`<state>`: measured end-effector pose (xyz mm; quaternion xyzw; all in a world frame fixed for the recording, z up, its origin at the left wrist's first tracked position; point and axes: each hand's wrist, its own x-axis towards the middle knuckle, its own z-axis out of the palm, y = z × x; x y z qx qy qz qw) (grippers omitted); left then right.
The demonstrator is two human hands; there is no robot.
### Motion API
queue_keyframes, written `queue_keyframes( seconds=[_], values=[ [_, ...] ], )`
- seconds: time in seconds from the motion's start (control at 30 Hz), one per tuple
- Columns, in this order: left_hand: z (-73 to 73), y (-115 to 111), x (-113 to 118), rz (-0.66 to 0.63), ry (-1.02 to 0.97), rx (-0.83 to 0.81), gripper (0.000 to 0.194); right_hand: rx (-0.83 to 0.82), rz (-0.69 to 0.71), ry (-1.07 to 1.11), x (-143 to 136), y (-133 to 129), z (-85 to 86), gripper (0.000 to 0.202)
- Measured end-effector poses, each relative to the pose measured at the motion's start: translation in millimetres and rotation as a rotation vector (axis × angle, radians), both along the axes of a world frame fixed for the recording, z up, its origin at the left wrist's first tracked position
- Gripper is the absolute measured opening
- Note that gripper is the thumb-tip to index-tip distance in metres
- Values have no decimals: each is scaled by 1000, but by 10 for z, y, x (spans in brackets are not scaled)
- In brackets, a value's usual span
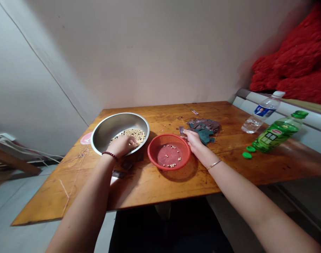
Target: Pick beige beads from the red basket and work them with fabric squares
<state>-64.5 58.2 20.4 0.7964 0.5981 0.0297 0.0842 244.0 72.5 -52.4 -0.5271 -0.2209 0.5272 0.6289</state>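
Observation:
My left hand [123, 144] reaches over the near rim of a wide steel bowl [104, 128], its fingers curled at a heap of pale soybeans [136, 133] mixed with some dark ones. What lies between its fingertips is hidden. A red plastic mesh basket [150, 153] tilts toward me on the table, with scattered pale beans [171, 165] inside. At the basket's right rim my right hand [191, 137] pinches a small dark, flat square piece [181, 130] between thumb and fingers. Behind that hand lies a pile of maroon and dark green flat pieces [202, 127].
Several dark squares [126, 165] lie in front of the bowl, near tangled string [80, 158]. To the right, a water bottle [260, 111] and a green drink bottle [279, 133] stand tilted in view, beside two green caps [247, 155]. A wall rises behind the wooden table [150, 196].

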Motion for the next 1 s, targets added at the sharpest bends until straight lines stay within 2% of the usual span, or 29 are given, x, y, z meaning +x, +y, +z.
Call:
queue_keyframes(
  seconds=[0.2, 0.33, 0.6, 0.8, 1.0],
  values=[
    [118, -107, 68, 104, -6, 134, 26, -2, -5, -10, -8, -1, -2, 9],
    [165, -154, 96, 136, 1, 155, 26, 5, -4, -27, -6, -19, 22, 8],
    [137, -126, 92, 132, 30, 96, 26, 101, -94, -75, 21, -65, 158, 13],
    [111, -121, 82, 109, 62, 128, 29, 263, -141, -194, 4, -82, 147, 14],
    [107, -136, 117, 140, 122, 173, 35, 297, -157, -239, 10, -82, 137, 20]
  ],
)
